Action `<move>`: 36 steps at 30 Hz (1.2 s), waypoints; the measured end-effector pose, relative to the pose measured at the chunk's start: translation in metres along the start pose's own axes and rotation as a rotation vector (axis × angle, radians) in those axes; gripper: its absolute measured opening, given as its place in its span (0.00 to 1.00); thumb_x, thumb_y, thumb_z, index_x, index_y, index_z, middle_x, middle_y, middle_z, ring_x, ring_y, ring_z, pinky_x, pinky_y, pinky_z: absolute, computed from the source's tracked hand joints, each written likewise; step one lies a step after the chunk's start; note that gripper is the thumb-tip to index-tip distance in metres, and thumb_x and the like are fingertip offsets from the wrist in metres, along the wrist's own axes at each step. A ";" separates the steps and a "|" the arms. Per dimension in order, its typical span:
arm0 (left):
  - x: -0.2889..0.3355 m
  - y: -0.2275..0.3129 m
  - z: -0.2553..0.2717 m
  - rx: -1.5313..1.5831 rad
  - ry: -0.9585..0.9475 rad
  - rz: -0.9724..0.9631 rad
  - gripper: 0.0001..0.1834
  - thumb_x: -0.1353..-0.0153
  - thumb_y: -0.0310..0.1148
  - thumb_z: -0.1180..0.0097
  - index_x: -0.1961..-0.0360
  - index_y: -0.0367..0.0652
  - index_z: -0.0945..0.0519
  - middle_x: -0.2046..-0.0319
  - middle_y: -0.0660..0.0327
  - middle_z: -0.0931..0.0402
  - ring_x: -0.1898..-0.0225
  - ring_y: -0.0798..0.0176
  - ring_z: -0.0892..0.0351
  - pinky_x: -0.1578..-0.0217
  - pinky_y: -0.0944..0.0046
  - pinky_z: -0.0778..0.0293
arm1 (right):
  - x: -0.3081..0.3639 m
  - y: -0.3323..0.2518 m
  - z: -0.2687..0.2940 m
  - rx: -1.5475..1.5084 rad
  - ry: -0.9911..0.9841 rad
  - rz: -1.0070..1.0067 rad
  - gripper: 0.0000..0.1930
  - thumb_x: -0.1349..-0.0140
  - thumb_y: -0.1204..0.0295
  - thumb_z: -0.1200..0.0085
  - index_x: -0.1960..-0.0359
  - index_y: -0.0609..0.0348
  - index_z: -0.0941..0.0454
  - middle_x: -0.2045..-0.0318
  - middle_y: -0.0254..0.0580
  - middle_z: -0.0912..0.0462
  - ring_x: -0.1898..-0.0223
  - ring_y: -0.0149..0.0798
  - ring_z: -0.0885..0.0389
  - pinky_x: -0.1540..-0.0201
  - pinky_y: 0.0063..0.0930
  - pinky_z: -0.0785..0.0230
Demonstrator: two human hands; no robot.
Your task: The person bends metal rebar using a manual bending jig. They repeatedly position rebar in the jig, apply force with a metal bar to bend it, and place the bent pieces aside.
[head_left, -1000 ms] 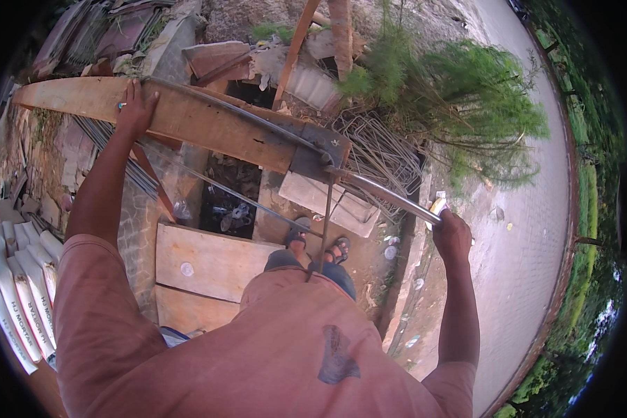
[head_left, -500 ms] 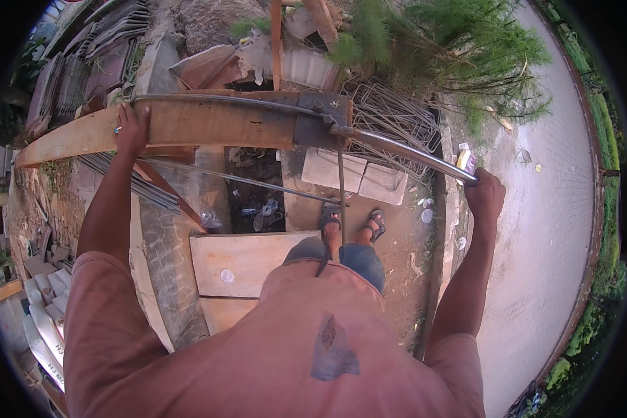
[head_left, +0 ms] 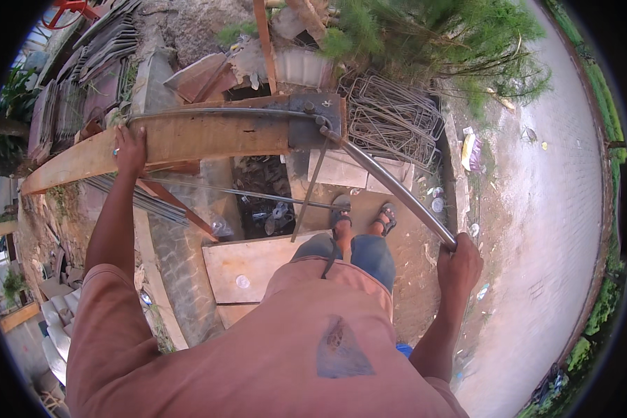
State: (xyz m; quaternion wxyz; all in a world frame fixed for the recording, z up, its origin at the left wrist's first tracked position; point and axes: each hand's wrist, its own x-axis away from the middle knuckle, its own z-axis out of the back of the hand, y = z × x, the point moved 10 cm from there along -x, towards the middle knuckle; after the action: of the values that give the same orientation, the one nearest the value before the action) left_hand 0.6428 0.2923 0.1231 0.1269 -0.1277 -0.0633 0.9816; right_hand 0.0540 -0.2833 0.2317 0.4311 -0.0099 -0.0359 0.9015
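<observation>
A long wooden beam (head_left: 209, 136) runs across in front of me, with a dark metal plate with pegs (head_left: 317, 129) at its right end. Along the beam's far edge lies a thin steel rod (head_left: 223, 111). My left hand (head_left: 130, 150) rests on the beam, its fingertips over the rod's left part. In my right hand (head_left: 460, 270) is the end of a steel pipe (head_left: 397, 182), closed in the fist. The pipe slants from the pegs down to the right. From beside the pegs, a thin rod section (head_left: 310, 188) points down toward my legs.
Bent steel stirrups (head_left: 390, 125) are heaped beyond the plate. Loose rods (head_left: 136, 198) lie under the beam at left. Pale boards (head_left: 251, 268) lie by my legs, beside a dark pit (head_left: 261, 188) with litter. Leafy branches (head_left: 439, 42) overhang the far right; a paved road (head_left: 536, 244) runs alongside.
My right hand has swung the pipe's end down and toward me. The rod section near the pegs now slants to the left. My left hand has stayed on the beam.
</observation>
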 end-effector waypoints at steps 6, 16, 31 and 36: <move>0.010 0.001 -0.003 -0.039 0.063 -0.078 0.45 0.34 0.63 0.65 0.29 0.37 0.51 0.29 0.45 0.57 0.30 0.41 0.52 0.35 0.41 0.52 | -0.040 0.004 -0.001 -0.062 -0.031 0.110 0.10 0.47 0.71 0.42 0.76 0.59 0.31 0.77 0.52 0.24 0.70 0.59 0.25 0.67 0.50 0.36; 0.023 0.024 0.003 -0.116 -0.031 -0.011 0.37 0.33 0.61 0.65 0.28 0.58 0.49 0.28 0.50 0.58 0.29 0.44 0.52 0.35 0.37 0.53 | -0.182 -0.011 -0.003 0.198 -0.014 0.384 0.09 0.47 0.72 0.43 0.80 0.60 0.28 0.79 0.54 0.23 0.74 0.57 0.23 0.70 0.47 0.33; 0.008 0.045 0.032 -0.009 -0.156 0.140 0.38 0.34 0.63 0.67 0.27 0.61 0.53 0.27 0.51 0.59 0.28 0.46 0.55 0.35 0.37 0.52 | -0.205 -0.008 -0.029 0.084 0.222 0.595 0.10 0.48 0.70 0.39 0.82 0.56 0.28 0.83 0.48 0.23 0.79 0.53 0.24 0.73 0.47 0.33; 0.013 0.030 0.015 -0.049 -0.109 0.076 0.38 0.34 0.62 0.67 0.27 0.60 0.53 0.28 0.51 0.58 0.28 0.47 0.54 0.36 0.37 0.52 | -0.202 -0.011 -0.014 0.149 0.124 0.540 0.09 0.47 0.72 0.42 0.81 0.56 0.28 0.81 0.50 0.22 0.76 0.55 0.22 0.70 0.49 0.32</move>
State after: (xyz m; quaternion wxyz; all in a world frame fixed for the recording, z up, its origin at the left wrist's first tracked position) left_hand 0.6193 0.2652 0.1295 0.0826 -0.0797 -0.0891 0.9894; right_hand 0.1898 -0.4327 0.2157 0.1765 -0.0425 0.0606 0.9815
